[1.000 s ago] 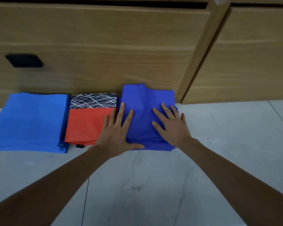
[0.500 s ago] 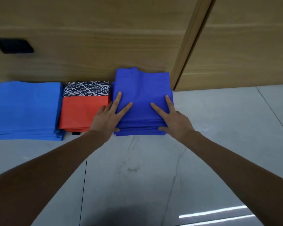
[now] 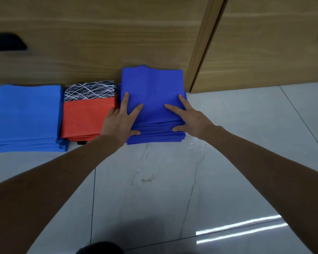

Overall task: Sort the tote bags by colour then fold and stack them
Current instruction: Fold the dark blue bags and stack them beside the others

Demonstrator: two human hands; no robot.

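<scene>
Head view: your left hand (image 3: 120, 120) and right hand (image 3: 190, 118) both lie flat on the stack of folded royal-blue fabric tote bags (image 3: 152, 85). Your fingers are straight and spread across its top layer, and each thumb is laid against the layered near edge. You press on the stack; you do not grip it. The outer fingers of your left hand reach over the stack's left side and touch the stack of folded red-orange fabric tote bags (image 3: 84, 118) just beside it, whose far part carries a black panel of white scribbled lines. A small black tab (image 3: 80, 143) pokes out from its near edge, too small to read. Further left, touching the red-orange one, sits the stack of folded lighter blue fabric tote bags (image 3: 24, 114). All three rest in a row on the pale glossy marbled floor tiles (image 3: 154, 180), against the light wooden cabinet front (image 3: 99, 43) with its black recessed handle (image 3: 6, 43).
</scene>
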